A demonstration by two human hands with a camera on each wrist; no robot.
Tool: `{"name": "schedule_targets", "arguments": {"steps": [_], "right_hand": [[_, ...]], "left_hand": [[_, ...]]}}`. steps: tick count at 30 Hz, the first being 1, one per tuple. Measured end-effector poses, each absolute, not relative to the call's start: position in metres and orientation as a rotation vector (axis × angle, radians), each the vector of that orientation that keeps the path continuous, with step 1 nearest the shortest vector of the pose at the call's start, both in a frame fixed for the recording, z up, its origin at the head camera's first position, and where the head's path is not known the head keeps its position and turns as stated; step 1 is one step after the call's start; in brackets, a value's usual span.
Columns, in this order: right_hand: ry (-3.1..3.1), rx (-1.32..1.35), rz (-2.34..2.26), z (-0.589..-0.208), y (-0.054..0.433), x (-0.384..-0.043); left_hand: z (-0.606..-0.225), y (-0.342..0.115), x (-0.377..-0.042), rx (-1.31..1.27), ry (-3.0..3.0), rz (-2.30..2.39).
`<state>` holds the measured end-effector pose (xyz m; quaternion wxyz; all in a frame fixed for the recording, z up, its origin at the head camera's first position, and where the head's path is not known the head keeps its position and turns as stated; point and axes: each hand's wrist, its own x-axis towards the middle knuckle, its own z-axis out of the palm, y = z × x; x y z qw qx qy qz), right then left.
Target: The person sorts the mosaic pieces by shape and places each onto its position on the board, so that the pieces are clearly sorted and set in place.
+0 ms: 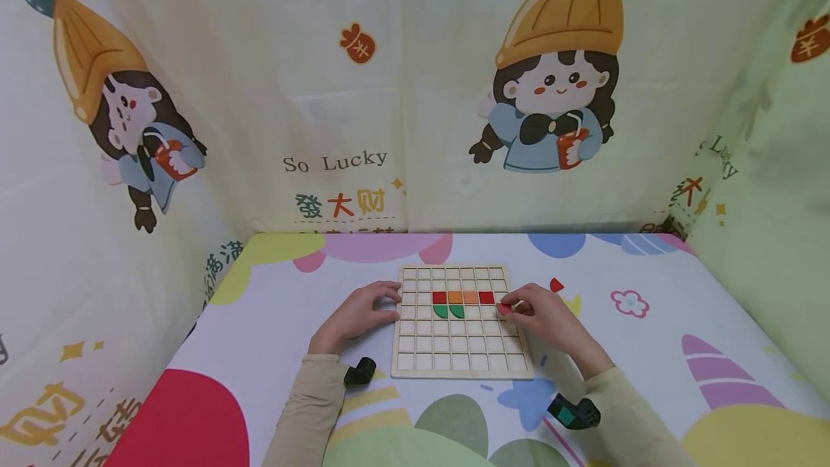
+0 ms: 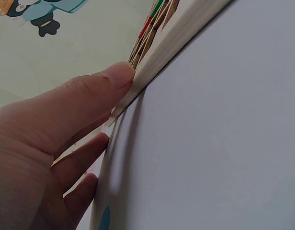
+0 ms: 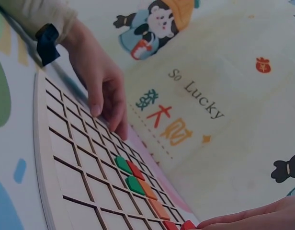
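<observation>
A wooden grid board (image 1: 415,362) lies on the table in front of me. One row of it holds a red square (image 1: 439,298), two orange squares (image 1: 463,298) and another red square (image 1: 486,298). Below them sit two green quarter-round tiles (image 1: 449,311). My left hand (image 1: 357,314) rests against the board's left edge; its thumb (image 2: 119,75) touches the rim in the left wrist view. At the right edge of the board, my right hand (image 1: 547,319) pinches a red tile (image 1: 502,308) between thumb and fingers, which partly hide its shape.
A loose red tile (image 1: 556,285) lies on the patterned tablecloth (image 1: 648,352) beyond my right hand. Printed cloth walls (image 1: 428,107) stand behind the table and on both sides. Each wrist wears a small dark device (image 1: 573,413).
</observation>
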<state>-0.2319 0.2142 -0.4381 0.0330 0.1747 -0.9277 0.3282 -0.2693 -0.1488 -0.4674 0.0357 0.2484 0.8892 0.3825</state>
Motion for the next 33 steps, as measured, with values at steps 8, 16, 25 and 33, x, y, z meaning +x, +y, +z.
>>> {"name": "schedule_targets", "arguments": {"steps": [8, 16, 25, 33], "right_hand": [[-2.852, 0.602, 1.027, -0.434, 0.204, -0.233], [-2.872, 0.573, 1.069, -0.438, 0.194, -0.238], [-2.914, 0.539, 1.068, -0.441, 0.182, -0.243], [-2.933, 0.512, 1.091, -0.445, 0.175, -0.245]], "left_hand": [[-0.468, -0.150, -0.271, 0.767, 2.735, 1.181], [-0.467, -0.150, -0.271, 0.761, 2.725, 1.189], [-0.468, -0.150, -0.271, 0.762, 2.728, 1.189], [-0.465, -0.148, -0.269, 0.750, 2.719, 1.189]]}}
